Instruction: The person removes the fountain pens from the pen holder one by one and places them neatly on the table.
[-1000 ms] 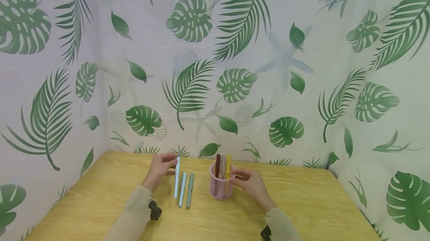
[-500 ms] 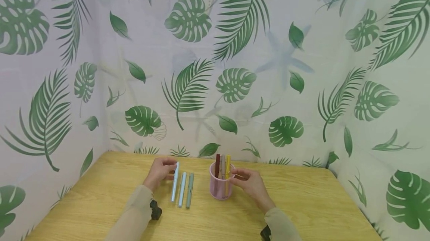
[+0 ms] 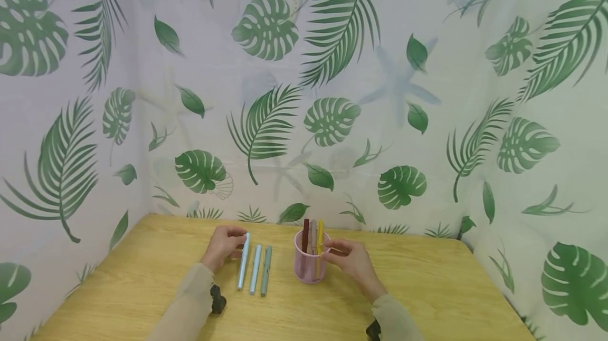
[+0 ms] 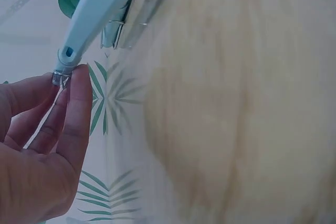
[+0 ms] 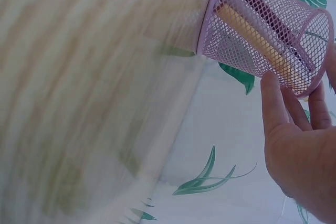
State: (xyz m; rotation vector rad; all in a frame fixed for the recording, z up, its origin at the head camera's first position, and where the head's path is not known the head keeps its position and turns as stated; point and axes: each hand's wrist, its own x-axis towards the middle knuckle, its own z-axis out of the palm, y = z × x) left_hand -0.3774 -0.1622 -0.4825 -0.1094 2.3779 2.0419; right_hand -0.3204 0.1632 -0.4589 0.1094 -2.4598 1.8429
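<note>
In the head view my left hand (image 3: pixel 222 247) pinches the far end of a light blue pen (image 3: pixel 243 263), which slants toward the tabletop. The left wrist view shows thumb and fingertips at the end of that pen (image 4: pixel 97 17). Just right of it lie another light blue pen (image 3: pixel 255 270) and a grey-green pen (image 3: pixel 266 271), side by side. My right hand (image 3: pixel 355 264) holds the rim of a pink mesh pen holder (image 3: pixel 310 272) from the right. Standing inside are a dark red pen (image 3: pixel 305 235), a grey pen (image 3: pixel 313 236) and a yellow pen (image 3: pixel 320 233).
The wooden table (image 3: pixel 157 262) ends at the back against a white curtain (image 3: pixel 266 198) printed with green leaves. More of this cloth hangs at the left and right sides. Each wrist wears a small black device (image 3: pixel 218 299).
My left hand has lowered the light blue pen toward the table and slightly left, bringing it nearly level with the two pens beside it. My right hand stays at the holder.
</note>
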